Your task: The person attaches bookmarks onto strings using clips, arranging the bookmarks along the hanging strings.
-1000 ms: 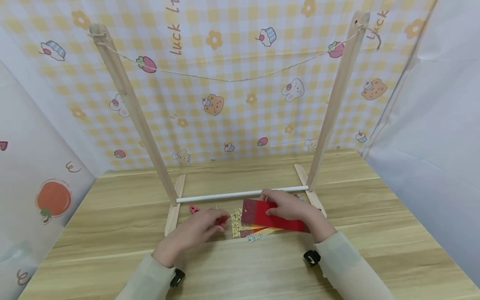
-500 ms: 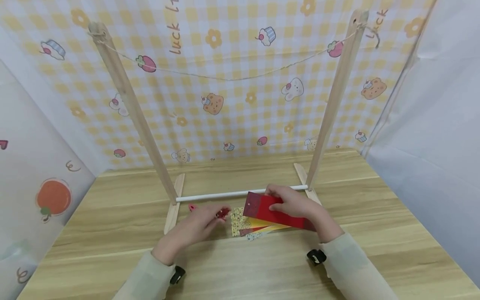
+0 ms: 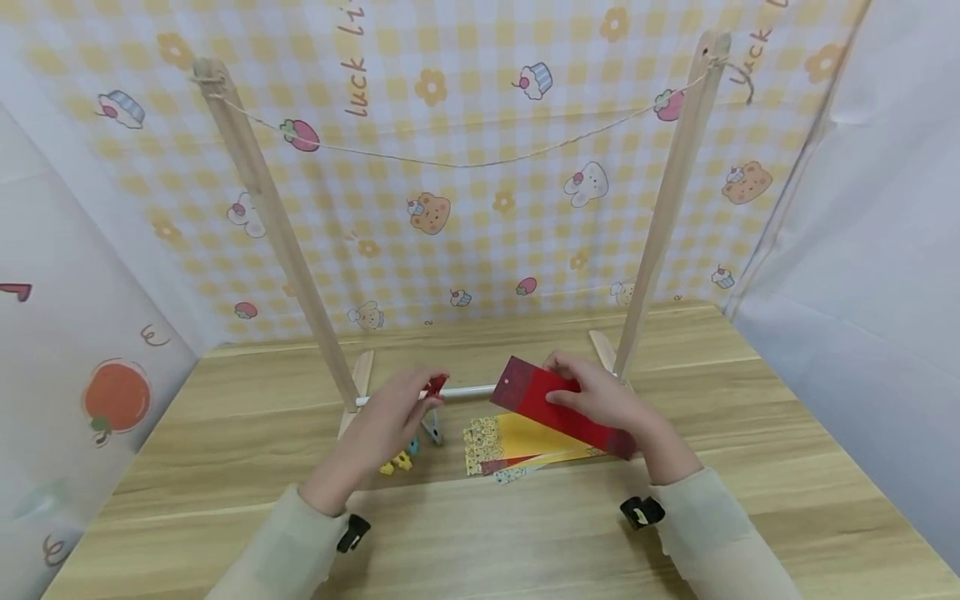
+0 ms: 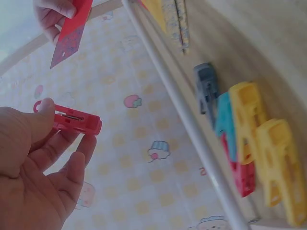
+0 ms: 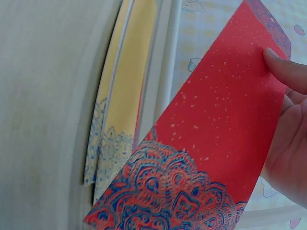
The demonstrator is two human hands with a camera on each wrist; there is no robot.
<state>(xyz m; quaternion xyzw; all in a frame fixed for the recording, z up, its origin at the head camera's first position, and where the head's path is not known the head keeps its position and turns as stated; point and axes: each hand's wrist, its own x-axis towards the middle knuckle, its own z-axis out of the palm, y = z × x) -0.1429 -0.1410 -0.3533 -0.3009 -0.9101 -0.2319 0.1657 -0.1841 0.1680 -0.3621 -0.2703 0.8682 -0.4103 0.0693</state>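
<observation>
Fingers (image 4: 73, 173) of the raised left hand (image 3: 388, 418) pinch one red clip (image 4: 88, 124), the raised right hand (image 3: 600, 398) grips one tilted red card (image 3: 542, 395), both near the rod (image 3: 469, 390); beside the rod lie five more clips (image 4: 243, 127).

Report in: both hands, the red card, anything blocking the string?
Left hand pinches red clip. Right hand holds red card above other cards. Nothing seen blocking the string.

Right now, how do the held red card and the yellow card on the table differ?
The red card is tilted in the right hand; the yellow card lies in a pile on the table. In the head view, the red card's left end is maroon, the yellow card's pale yellow. Both are long, with patterned ends.
</observation>
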